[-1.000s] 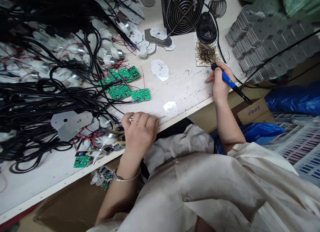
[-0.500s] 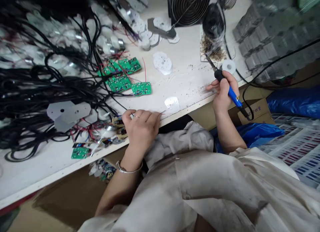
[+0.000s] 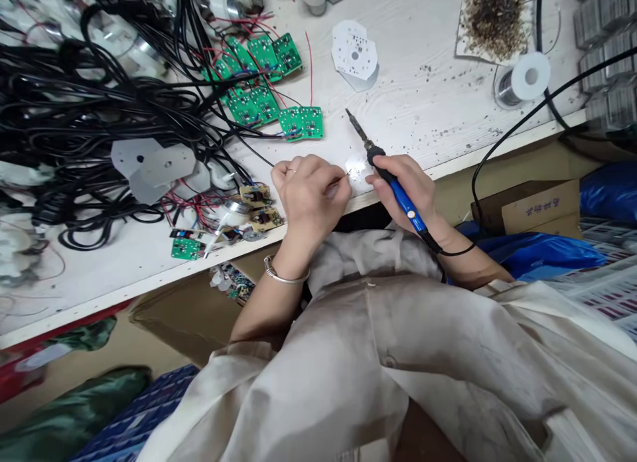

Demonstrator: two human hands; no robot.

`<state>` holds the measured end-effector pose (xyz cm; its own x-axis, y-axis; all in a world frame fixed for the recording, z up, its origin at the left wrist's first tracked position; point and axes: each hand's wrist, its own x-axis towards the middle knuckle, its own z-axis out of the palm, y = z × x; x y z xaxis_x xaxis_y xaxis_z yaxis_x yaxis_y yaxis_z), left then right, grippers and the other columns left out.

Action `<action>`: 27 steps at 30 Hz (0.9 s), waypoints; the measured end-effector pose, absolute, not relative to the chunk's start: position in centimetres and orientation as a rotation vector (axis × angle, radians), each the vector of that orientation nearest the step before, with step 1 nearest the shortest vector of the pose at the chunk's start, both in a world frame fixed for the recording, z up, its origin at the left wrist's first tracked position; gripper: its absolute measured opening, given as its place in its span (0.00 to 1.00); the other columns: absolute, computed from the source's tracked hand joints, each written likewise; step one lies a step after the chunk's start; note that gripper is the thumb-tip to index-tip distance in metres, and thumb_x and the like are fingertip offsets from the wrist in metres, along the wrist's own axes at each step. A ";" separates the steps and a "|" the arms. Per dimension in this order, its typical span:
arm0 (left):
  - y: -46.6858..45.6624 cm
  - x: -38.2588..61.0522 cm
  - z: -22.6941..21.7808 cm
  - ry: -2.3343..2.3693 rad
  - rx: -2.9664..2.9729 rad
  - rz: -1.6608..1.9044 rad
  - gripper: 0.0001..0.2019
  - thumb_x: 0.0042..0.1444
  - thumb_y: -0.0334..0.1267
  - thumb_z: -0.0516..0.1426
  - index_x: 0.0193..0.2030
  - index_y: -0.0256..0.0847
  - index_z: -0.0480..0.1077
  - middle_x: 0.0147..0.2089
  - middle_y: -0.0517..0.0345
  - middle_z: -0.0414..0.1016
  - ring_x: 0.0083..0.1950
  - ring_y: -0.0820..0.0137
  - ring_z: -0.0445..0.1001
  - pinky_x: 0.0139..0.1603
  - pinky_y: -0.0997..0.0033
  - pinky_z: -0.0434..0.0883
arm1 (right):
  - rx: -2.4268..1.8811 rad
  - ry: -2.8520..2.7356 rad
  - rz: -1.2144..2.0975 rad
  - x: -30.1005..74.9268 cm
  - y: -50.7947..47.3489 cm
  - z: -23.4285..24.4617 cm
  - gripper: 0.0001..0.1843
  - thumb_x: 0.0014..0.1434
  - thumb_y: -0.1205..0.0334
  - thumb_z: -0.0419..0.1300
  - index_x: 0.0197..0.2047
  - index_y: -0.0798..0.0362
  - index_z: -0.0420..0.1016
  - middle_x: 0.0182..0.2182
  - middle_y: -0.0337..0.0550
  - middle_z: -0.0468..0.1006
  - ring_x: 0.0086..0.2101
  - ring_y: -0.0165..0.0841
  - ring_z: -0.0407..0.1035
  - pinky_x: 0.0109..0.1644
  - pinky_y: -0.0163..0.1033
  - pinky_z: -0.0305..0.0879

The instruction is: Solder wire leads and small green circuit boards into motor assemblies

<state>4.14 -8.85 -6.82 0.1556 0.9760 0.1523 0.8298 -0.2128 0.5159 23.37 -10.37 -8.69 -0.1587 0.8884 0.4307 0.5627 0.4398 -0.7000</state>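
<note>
Left hand (image 3: 308,196): bare, thin silvery ring (image 3: 291,170) on one finger. Bracelet (image 3: 288,281) just behind it, around the wrist: silver-coloured metal, narrow rounded band, small wound coil on the outer side. Right hand (image 3: 419,186): bare. Shirt (image 3: 328,356) behind both hands: plain beige, loose, heavily creased, greyer in the hollows. Seam (image 3: 374,316) down the front, starting behind the gap between the hands. Button (image 3: 389,361) farther back, round, near shirt colour. Left sleeve (image 3: 221,382) well behind left hand, short, wide, same cloth. Right sleeve (image 3: 527,306) well behind right hand, also beige, rumpled edge.
</note>
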 end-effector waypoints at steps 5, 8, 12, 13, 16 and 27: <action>-8.5 4.3 -6.3 1.619 2.103 0.614 0.05 0.61 0.36 0.57 0.34 0.46 0.70 0.47 0.61 0.82 0.51 0.61 0.75 0.61 0.49 0.59 | -1.287 -1.847 0.536 23.6 -10.5 -8.1 0.19 0.71 0.45 0.50 0.57 0.42 0.73 0.44 0.42 0.83 0.47 0.36 0.78 0.54 0.49 0.80; -7.9 4.4 -6.2 1.579 2.087 0.573 0.06 0.62 0.35 0.56 0.32 0.46 0.69 0.44 0.62 0.83 0.51 0.62 0.75 0.61 0.48 0.59 | -1.303 -1.717 0.635 23.5 -10.8 -7.5 0.19 0.70 0.44 0.53 0.55 0.44 0.74 0.45 0.44 0.83 0.47 0.37 0.80 0.55 0.50 0.81; -7.5 4.2 -6.7 1.548 2.072 0.688 0.07 0.57 0.36 0.60 0.28 0.46 0.69 0.40 0.64 0.84 0.47 0.63 0.75 0.59 0.47 0.59 | -1.323 -1.293 0.808 23.6 -11.3 -7.1 0.20 0.68 0.38 0.53 0.51 0.41 0.74 0.33 0.36 0.82 0.27 0.33 0.79 0.33 0.44 0.81; -7.5 4.2 -6.8 1.536 2.072 0.720 0.07 0.56 0.36 0.60 0.28 0.46 0.69 0.40 0.64 0.84 0.47 0.63 0.75 0.59 0.47 0.59 | -1.313 -1.196 0.786 23.8 -11.3 -7.2 0.20 0.68 0.37 0.53 0.47 0.41 0.75 0.26 0.33 0.78 0.21 0.31 0.74 0.25 0.41 0.75; -7.4 4.1 -7.0 1.518 2.070 0.737 0.07 0.57 0.33 0.58 0.28 0.46 0.69 0.41 0.66 0.84 0.48 0.64 0.75 0.58 0.46 0.59 | -1.246 -1.066 0.715 24.5 -11.4 -7.7 0.19 0.65 0.39 0.59 0.34 0.44 0.76 0.15 0.28 0.67 0.12 0.26 0.60 0.17 0.37 0.62; -7.4 4.0 -6.5 1.509 2.033 0.752 0.08 0.56 0.32 0.60 0.27 0.47 0.70 0.41 0.68 0.85 0.48 0.64 0.77 0.62 0.44 0.60 | -1.332 -1.314 0.760 25.6 -11.8 -8.0 0.22 0.66 0.41 0.57 0.33 0.48 0.81 0.15 0.30 0.69 0.20 0.28 0.71 0.29 0.37 0.73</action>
